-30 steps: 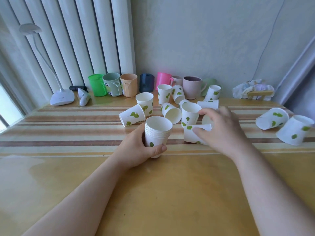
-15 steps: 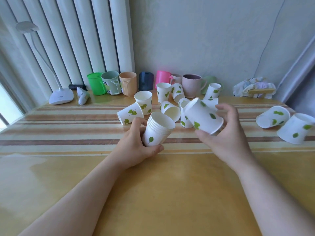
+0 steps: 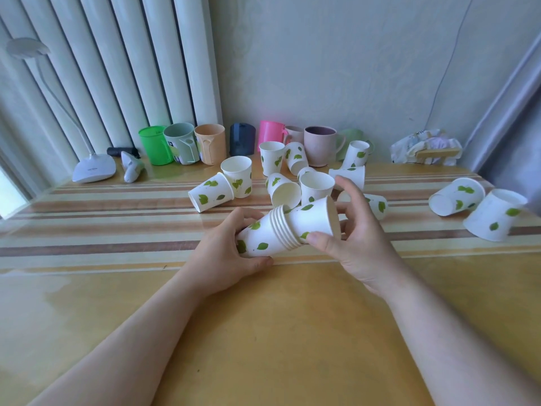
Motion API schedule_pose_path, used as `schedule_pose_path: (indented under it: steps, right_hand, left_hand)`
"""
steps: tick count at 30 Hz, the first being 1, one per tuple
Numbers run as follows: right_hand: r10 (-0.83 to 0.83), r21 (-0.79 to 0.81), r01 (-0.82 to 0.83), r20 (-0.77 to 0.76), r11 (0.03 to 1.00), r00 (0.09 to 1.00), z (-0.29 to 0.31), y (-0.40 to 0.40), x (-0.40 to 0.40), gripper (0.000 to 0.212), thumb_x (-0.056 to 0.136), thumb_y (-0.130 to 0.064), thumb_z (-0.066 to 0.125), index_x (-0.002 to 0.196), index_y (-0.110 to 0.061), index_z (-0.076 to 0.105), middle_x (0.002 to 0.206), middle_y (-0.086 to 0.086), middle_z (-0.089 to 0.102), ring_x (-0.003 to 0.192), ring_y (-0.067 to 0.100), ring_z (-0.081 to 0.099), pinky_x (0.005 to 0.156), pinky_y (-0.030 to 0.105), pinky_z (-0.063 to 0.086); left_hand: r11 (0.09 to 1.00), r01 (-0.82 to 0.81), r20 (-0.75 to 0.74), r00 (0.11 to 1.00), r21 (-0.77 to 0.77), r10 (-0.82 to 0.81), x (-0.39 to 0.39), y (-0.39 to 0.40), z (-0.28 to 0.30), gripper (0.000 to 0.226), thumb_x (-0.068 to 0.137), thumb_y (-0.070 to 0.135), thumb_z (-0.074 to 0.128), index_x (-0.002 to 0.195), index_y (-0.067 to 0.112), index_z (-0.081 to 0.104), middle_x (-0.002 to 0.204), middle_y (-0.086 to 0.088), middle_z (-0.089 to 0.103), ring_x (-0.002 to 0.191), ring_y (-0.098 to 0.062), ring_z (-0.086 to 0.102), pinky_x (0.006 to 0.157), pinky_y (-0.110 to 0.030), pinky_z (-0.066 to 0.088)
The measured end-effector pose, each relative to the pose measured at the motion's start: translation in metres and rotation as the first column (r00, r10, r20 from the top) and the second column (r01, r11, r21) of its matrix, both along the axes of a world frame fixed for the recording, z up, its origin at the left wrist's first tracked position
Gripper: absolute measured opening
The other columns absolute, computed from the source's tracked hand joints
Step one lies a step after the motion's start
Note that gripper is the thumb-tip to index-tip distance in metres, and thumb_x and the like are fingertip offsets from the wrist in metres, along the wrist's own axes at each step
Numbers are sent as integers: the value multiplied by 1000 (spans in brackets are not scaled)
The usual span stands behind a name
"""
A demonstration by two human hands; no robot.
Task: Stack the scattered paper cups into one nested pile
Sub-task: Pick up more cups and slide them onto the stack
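My left hand (image 3: pixel 227 253) grips the base of a nested pile of white paper cups with green leaves (image 3: pixel 263 235), tilted with its mouth toward the right. My right hand (image 3: pixel 355 238) holds one more paper cup (image 3: pixel 313 221), its bottom part pushed into the pile's mouth. Loose paper cups lie scattered behind: one on its side (image 3: pixel 210 196), one upright (image 3: pixel 236 176), several clustered at the centre (image 3: pixel 316 184), and two at the far right (image 3: pixel 456 196), (image 3: pixel 494 219).
Coloured plastic mugs (image 3: pixel 181 143) line the wall at the back. A white desk lamp base (image 3: pixel 93 171) and a small device (image 3: pixel 131 169) sit at the back left. A crumpled bag (image 3: pixel 424 148) lies at the back right. The striped table (image 3: pixel 87 224) continues toward me.
My right hand picked up a cup from the cluster and brought it left into the pile's mouth. My left hand tipped the pile from upright to nearly sideways.
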State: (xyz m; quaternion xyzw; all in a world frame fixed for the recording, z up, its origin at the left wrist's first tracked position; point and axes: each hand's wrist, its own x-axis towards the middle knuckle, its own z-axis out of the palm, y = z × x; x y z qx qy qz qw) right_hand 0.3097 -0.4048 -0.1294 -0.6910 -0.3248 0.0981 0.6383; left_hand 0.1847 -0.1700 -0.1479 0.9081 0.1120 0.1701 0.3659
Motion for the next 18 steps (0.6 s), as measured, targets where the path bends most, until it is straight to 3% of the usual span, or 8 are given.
schedule_pose_path:
  steps: [7, 10, 15, 18]
  right_hand:
    - [26, 54, -21, -80, 998, 996, -4, 4, -2, 110, 75, -17, 95, 163, -41, 34, 130, 2, 74, 118, 18, 73, 101, 40, 60]
    - [64, 97, -54, -106, 994, 992, -3, 7, -5, 105, 77, -14, 92, 160, -41, 33, 133, 0, 76, 124, 21, 71, 105, 42, 59]
    - [42, 23, -40, -96, 999, 994, -10, 8, -4, 103, 87, -5, 88, 166, -36, 30, 132, -1, 75, 119, 28, 71, 100, 39, 60]
    - [18, -4, -19, -94, 1000, 995, -9, 6, 1, 103, 80, -13, 87, 164, -38, 34, 133, -4, 74, 97, 22, 71, 89, 34, 61]
  left_hand:
    - [1000, 25, -8, 1000, 13, -25, 0, -1, 1, 85, 72, 38, 97, 139, 58, 50, 128, 33, 70, 114, 0, 67, 101, -39, 56]
    - [999, 30, -1, 1000, 44, -30, 2, 0, 0, 87, 71, 41, 96, 145, 55, 52, 126, 32, 70, 116, 1, 66, 102, -37, 56]
    - [999, 32, 8, 999, 44, -32, 4, 2, -1, 83, 72, 40, 96, 144, 51, 57, 122, 31, 72, 114, 2, 67, 101, -34, 56]
    - [999, 31, 10, 999, 15, -31, 4, 4, -2, 82, 71, 41, 97, 143, 50, 59, 120, 31, 73, 113, 3, 67, 100, -33, 56]
